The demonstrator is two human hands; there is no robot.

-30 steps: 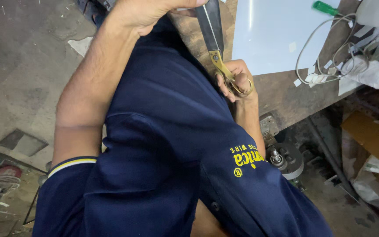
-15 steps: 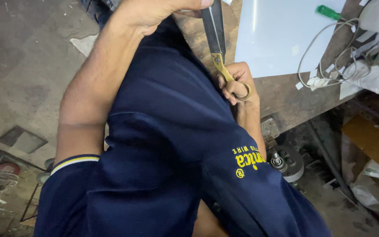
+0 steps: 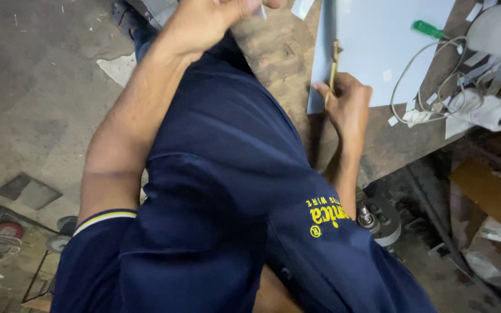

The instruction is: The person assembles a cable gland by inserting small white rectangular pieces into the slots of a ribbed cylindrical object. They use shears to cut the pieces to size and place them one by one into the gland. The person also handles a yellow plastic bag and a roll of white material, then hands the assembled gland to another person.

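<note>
R hand (image 3: 349,101) shifted right, fingers (image 3: 320,88) gripping scissors (image 3: 333,68).

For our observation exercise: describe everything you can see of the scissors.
The scissors look like metal, with a brass-coloured handle and a long dark blade running up along the left edge of the pale sheet. They lie nearly upright in the picture, over the worn wooden bench. The right hand grips the handle; its fingers hide the loops. Whether the blades are open cannot be told.
</note>
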